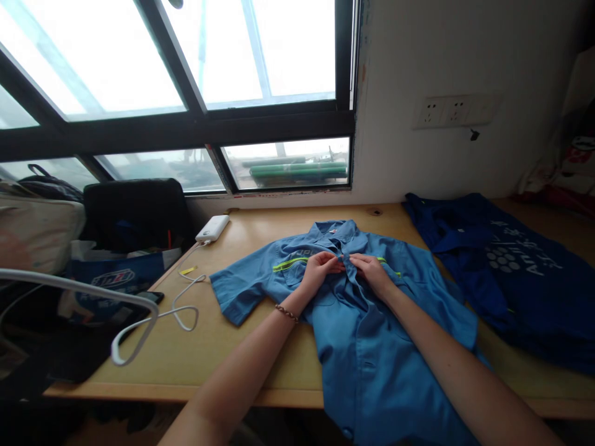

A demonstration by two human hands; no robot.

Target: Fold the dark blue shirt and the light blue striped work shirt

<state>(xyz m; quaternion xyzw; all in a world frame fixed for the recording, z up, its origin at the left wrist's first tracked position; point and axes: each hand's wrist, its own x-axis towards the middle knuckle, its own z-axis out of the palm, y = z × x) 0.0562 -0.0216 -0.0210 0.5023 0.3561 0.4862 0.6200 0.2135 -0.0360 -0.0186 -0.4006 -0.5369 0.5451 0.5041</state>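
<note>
A blue short-sleeved work shirt (367,347) with yellow-green stripes lies front up on the table, collar toward the window, its lower part hanging over the front edge. My left hand (320,269) pinches one side of the front opening just below the collar. Opposite it, my right hand (369,269) pinches the other edge of the placket. The fingertips of both hands nearly meet at the shirt's middle. Any button between them is hidden by the fingers. A buttonhole shows lower down the front.
A white power bank (212,229) with a white cable (186,310) lies on the wooden table (260,371) at left. Dark blue folded clothing (525,279) lies at right. Beyond the left edge are a black chair (137,210) and bags (111,279). A window and wall sockets (455,111) stand behind.
</note>
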